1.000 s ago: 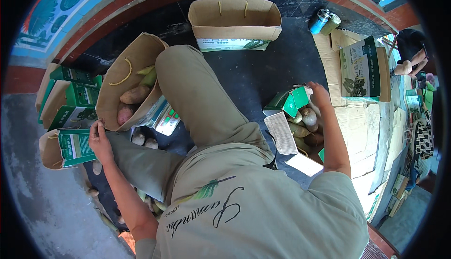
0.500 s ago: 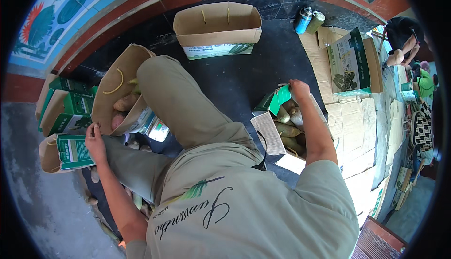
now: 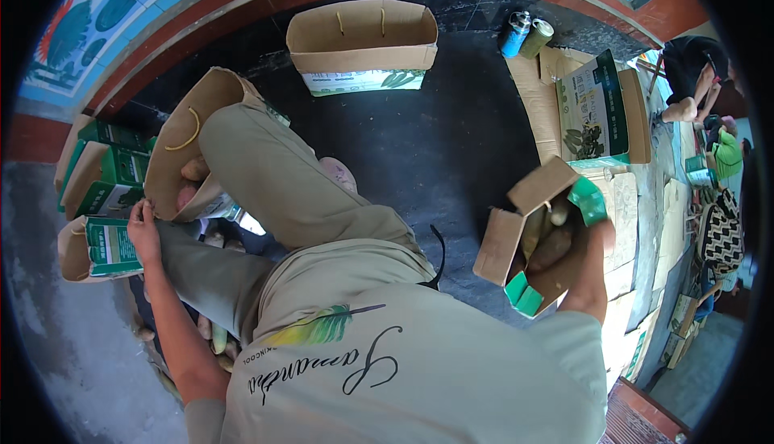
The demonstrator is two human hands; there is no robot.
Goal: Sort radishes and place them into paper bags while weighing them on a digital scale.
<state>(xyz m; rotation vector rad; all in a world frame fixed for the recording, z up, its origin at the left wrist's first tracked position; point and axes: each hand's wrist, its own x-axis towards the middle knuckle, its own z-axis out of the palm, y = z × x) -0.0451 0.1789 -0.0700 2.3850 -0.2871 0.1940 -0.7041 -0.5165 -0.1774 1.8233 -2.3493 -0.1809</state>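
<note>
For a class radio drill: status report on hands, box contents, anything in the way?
Left hand at tan carton edge. Right hand by green flap of smaller box; brownish vegetables inside. Bent knee hides part of carton.

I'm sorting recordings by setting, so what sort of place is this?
Perhaps an informal produce-packing spot: an open box of root vegetables, a tall box holding more tubers, and flattened cardboard laid out nearby. Whether it's a market or a home isn't clear.
</note>
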